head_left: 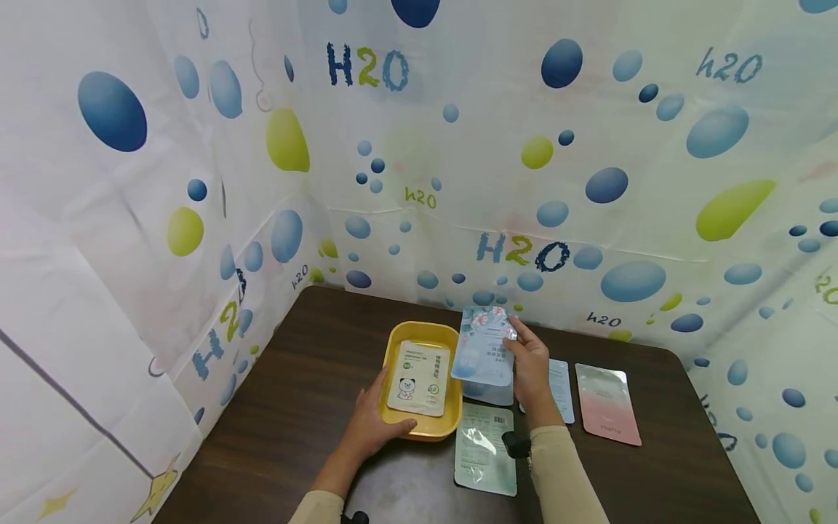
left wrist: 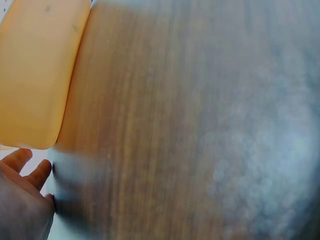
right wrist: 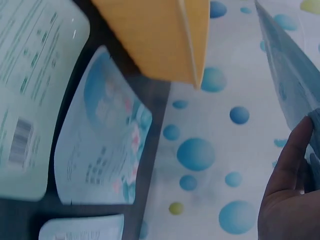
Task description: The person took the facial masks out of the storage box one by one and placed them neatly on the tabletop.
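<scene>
My left hand (head_left: 372, 426) holds the near left corner of a yellow plastic tray (head_left: 428, 429), thumb along its front and fingers at its left side. A cream sheet-mask packet (head_left: 419, 382) with a bear drawing lies inside the tray. In the left wrist view, the fingers (left wrist: 37, 175) show beside the tray's end. My right hand (head_left: 532, 364) pinches a blue flowered sheet-mask packet (head_left: 481, 349) by its right edge, raised beside the tray. In the right wrist view this packet (right wrist: 295, 75) is seen nearly edge-on.
Beneath the raised packet, another blue packet (head_left: 489, 394) lies on the dark wooden table (head_left: 262, 437), partly hidden. A green packet (head_left: 486, 451) lies nearer. To the right are a pale blue packet (head_left: 561, 389) and a silver-pink one (head_left: 609, 404). A bubble-print curtain (head_left: 458, 145) hangs behind.
</scene>
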A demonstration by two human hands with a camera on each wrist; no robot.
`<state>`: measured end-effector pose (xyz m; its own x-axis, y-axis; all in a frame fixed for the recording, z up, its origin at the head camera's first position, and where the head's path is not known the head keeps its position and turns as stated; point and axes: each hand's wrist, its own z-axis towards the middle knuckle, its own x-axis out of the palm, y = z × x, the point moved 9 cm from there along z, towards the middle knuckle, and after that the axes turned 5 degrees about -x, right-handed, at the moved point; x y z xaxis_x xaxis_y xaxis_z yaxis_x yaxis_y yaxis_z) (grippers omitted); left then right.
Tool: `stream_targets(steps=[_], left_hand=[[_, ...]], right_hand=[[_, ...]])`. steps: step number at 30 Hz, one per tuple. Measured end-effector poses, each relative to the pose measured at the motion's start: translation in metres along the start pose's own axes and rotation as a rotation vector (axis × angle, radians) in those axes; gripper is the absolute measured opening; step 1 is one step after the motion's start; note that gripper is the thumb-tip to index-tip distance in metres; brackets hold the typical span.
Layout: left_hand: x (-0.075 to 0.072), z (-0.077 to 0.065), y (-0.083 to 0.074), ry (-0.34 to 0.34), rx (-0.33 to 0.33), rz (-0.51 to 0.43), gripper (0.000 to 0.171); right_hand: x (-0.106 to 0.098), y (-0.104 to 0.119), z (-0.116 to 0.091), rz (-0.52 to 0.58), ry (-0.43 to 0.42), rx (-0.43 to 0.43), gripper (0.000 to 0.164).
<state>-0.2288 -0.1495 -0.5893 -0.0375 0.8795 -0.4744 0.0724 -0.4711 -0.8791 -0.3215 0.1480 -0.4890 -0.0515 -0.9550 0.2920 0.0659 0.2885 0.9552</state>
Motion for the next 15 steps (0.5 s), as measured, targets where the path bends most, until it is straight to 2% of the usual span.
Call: stream_targets(steps=[11, 15], left_hand=[[-0.001, -0.001, -0.001, -0.003, -0.004, -0.004, 0.120], [-0.001, -0.001, -0.002, -0.002, 0.000, -0.004, 0.121]], right_hand=[[-0.037, 0.015, -0.004, -0.016, -0.031, -0.023, 0.054], [-0.053, 0.013, -0.007, -0.065, -0.071, 0.019, 0.051]])
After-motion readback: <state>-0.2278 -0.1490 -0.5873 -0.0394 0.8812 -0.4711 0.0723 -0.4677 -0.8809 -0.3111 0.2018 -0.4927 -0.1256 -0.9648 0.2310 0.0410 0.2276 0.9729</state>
